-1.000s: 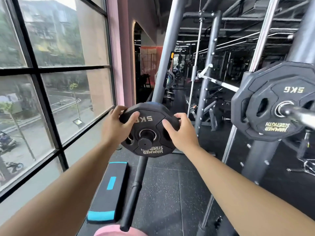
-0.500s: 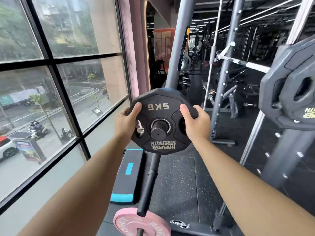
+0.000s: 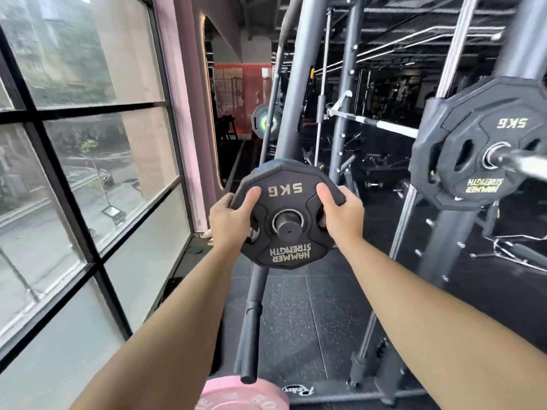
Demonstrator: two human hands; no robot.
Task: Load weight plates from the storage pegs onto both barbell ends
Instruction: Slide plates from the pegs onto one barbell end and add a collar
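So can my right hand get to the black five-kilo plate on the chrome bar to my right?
Probably yes, once freed: open air lies between the right hand and the bar-mounted black plate. For now it grips the other black plate on the dark peg.

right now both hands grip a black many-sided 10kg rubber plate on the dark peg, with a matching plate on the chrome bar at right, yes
No: in the head view the black many-sided plate reads 5KG, not 10kg. Otherwise right: left hand and right hand grip it on the dark peg, matching plate on the chrome bar.
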